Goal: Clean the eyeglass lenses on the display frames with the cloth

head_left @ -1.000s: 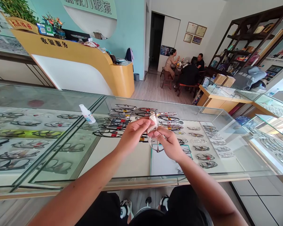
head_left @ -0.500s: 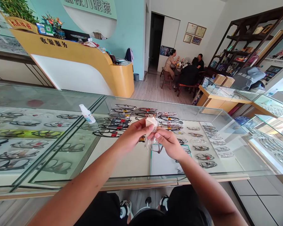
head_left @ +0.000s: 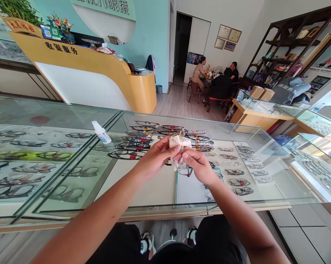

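Note:
Both my hands meet over the glass display case (head_left: pixel 143 183). My left hand (head_left: pixel 163 153) is closed on a pale cleaning cloth (head_left: pixel 175 140), which is folded around part of a pair of eyeglasses (head_left: pixel 185 171). Pinched in my right hand (head_left: pixel 196 163) is the frame of the same eyeglasses; one rim hangs below the fingers. Cloth and fingers hide most of the other lens. A white spray bottle (head_left: pixel 101 132) stands on the glass to the left. Behind my hands, several rows of eyeglasses (head_left: pixel 135 146) are laid out.
More frames fill the case at left (head_left: pixel 14 179) and right (head_left: pixel 238 182). A yellow and white cashier counter (head_left: pixel 99 79) stands beyond. Several people sit around a table at the back, near a dark shelf (head_left: pixel 281 60). A stool (head_left: pixel 169 242) is below me.
The cloth now spreads out to the right above my right hand, where it was bunched at the left before. The eyeglasses have shifted slightly up and right.

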`<action>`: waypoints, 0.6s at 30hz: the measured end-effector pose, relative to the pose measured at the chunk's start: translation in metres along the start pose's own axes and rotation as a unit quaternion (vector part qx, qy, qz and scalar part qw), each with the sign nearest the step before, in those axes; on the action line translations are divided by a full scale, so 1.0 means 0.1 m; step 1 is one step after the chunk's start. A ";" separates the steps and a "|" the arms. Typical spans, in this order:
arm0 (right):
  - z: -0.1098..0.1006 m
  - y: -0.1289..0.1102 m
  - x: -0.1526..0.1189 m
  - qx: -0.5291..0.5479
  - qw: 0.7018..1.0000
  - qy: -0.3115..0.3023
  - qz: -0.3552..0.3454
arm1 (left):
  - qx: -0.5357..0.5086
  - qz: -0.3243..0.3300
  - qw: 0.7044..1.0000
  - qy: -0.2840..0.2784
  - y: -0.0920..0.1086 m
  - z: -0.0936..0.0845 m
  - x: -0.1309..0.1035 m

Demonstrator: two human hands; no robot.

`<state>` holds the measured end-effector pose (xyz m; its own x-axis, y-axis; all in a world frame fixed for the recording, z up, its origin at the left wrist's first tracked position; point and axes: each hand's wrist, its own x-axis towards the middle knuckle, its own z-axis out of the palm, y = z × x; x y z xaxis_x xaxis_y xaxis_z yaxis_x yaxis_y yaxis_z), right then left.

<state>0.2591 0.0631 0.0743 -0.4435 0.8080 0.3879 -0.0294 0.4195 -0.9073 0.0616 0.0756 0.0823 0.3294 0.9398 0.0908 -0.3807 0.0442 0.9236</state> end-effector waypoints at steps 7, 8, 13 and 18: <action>0.00 0.00 0.01 0.014 1.000 0.000 -0.003 | 0.015 0.003 1.000 0.008 -0.02 -0.02 0.01; 0.00 -0.01 0.01 0.012 1.000 0.005 -0.002 | 0.018 0.009 1.000 0.011 -0.02 -0.01 0.01; 0.00 0.00 0.01 -0.001 1.000 0.024 -0.013 | 0.034 0.036 0.998 0.042 -0.01 0.00 0.01; 0.00 0.03 0.00 0.012 0.999 0.022 -0.029 | 0.042 0.038 0.997 0.051 -0.01 0.01 -0.01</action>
<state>0.2589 0.0642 0.0718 -0.3997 0.8002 0.4471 -0.0763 0.4570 -0.8862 0.0622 0.0746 0.0814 0.2111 0.9692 0.1271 -0.3258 -0.0528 0.9440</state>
